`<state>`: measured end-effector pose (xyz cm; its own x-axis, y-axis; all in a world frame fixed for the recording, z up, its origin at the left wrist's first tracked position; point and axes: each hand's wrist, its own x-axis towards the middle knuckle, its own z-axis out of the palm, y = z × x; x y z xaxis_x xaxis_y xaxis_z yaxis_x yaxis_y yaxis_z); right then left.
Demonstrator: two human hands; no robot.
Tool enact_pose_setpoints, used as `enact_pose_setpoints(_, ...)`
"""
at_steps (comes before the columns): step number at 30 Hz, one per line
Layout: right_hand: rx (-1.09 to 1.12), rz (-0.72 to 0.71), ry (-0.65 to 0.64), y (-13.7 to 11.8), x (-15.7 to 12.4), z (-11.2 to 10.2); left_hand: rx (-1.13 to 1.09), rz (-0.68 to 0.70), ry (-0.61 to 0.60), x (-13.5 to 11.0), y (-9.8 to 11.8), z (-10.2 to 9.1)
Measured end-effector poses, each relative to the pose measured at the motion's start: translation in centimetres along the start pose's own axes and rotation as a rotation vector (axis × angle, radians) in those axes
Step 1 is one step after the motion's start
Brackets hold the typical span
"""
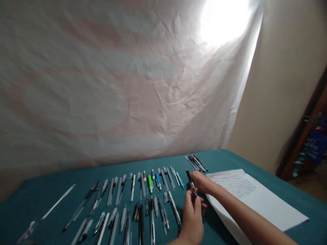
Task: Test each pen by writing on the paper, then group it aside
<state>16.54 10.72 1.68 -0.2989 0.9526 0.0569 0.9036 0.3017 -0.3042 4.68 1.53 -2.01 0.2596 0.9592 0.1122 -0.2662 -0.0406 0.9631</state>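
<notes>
Holding a black pen [189, 178] between them, the left hand [192, 216] and right hand [204, 182] close their fingers on it just above the teal surface [224, 158], beside white paper [258, 197] and rows of pens [143, 200].

Several dozen pens [150, 183] on desk [51, 190], too blurred to count exactly; one black pen [190, 180] held; one paper [255, 197]; two hands: left hand [192, 217], right hand [203, 182].

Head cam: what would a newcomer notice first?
The glare burning through the white cloth at top right. Below it, rows of pens spread across the teal table, where the left hand and right hand hold a dark pen beside a written paper.
</notes>
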Motion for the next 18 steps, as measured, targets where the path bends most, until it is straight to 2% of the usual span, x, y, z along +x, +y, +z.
enact_pose_setpoints(4, 0.173, 0.024, 0.111, 0.2, -0.2, -1.0, 0.010, -0.016, -0.006, 0.2, -0.1, -0.1)
enact_pose_setpoints(7, 0.387, 0.041, 0.155, 0.6, -0.7, -3.2, 0.032, -0.004, -0.011, 0.0, 0.6, 0.1)
enact_pose_setpoints(9, 0.787, 0.024, 0.243, 0.7, -1.4, -5.0, 0.043, 0.019, -0.033, -0.2, 1.1, 0.2)
enact_pose_setpoints(11, 1.014, -0.019, 0.274, 0.5, -2.2, -6.6, 0.059, 0.027, -0.042, -0.4, 1.5, 0.3)
enact_pose_setpoints(14, 1.098, -0.037, 0.305, -0.3, -3.3, -7.9, 0.080, 0.034, -0.044, -0.4, 1.4, 0.4)
enact_pose_setpoints(18, 1.004, -0.054, 0.370, -1.4, -3.8, -8.1, 0.081, 0.046, -0.030, -0.3, 0.8, 0.3)
